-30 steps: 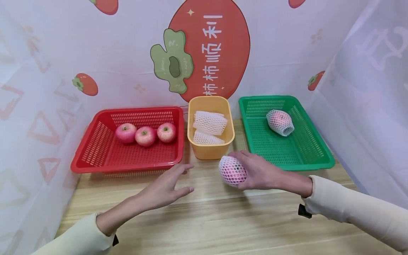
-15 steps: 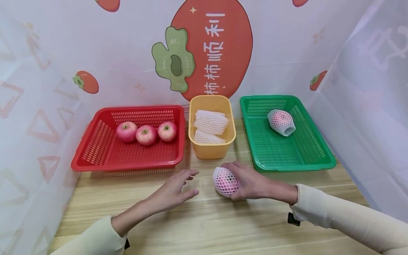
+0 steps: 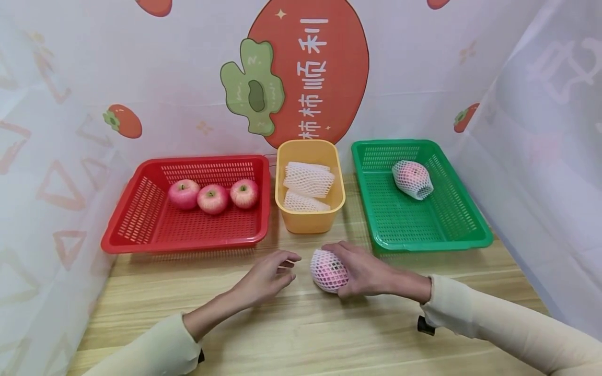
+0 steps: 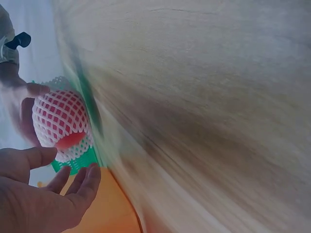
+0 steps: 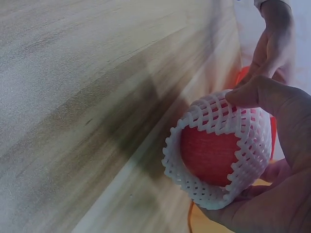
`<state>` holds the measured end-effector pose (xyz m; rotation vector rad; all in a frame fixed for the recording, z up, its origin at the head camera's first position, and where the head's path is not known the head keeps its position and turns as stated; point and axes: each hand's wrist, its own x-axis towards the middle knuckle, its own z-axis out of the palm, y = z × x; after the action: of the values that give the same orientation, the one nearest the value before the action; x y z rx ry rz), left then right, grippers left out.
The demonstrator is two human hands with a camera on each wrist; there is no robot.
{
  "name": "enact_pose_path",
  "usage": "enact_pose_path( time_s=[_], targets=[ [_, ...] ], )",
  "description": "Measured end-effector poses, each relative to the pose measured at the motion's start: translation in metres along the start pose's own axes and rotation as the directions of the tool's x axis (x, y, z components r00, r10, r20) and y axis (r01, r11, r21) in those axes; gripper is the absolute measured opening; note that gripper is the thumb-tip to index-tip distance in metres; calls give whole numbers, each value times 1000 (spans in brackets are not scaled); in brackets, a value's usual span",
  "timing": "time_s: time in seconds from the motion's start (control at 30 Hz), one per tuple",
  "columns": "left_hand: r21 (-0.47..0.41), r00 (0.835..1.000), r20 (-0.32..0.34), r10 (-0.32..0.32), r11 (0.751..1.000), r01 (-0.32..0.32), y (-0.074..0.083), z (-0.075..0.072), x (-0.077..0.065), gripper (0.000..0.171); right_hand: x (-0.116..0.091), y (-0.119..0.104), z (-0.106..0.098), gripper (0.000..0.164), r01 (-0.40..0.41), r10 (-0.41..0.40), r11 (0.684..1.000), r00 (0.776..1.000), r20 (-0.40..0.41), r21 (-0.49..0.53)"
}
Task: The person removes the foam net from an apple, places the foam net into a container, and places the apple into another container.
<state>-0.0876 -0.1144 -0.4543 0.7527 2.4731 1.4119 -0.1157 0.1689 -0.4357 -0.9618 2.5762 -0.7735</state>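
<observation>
My right hand (image 3: 359, 270) grips an apple (image 3: 329, 271) wrapped in a white foam net sleeve, over the middle of the table. In the right wrist view the net (image 5: 252, 141) covers most of the apple, and bare red skin (image 5: 209, 155) shows through its open end. My left hand (image 3: 267, 279) is just left of the apple, fingers loosely bent and apart from it. The left wrist view has the left hand (image 4: 48, 194) with a gap between thumb and fingers, near the netted apple (image 4: 60, 114).
A red basket (image 3: 188, 244) with three bare apples stands at the left. Behind the hands, a yellow bin (image 3: 310, 222) holds folded foam nets (image 3: 308, 180). At the right, a green basket (image 3: 423, 245) contains another netted apple (image 3: 412, 179).
My right hand has carried the netted apple left and toward me. My left hand has moved right, closer to the apple.
</observation>
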Motion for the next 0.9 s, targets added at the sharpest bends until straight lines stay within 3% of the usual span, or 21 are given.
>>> enact_pose_path(
  time_s=[0.2, 0.47, 0.6, 0.9],
  targets=[
    [-35, 1000, -6, -7, 999, 7, 1, 11, 13, 26, 1, 1, 2, 101, 4, -4, 1000, 1000, 9, 6],
    [6, 997, -76, 15, 1000, -14, 2, 17, 22, 20, 1, -1, 4, 99, 54, -54, 998, 998, -16, 6],
    [2, 998, -67, 3, 1000, -3, 2, 19, 23, 26, 2, -2, 5, 99, 67, -67, 998, 998, -19, 3],
    [-148, 999, -5, -52, 988, 50, 3, 20, 23, 48, 4, -3, 6, 102, 88, -88, 996, 996, -20, 8]
  ],
)
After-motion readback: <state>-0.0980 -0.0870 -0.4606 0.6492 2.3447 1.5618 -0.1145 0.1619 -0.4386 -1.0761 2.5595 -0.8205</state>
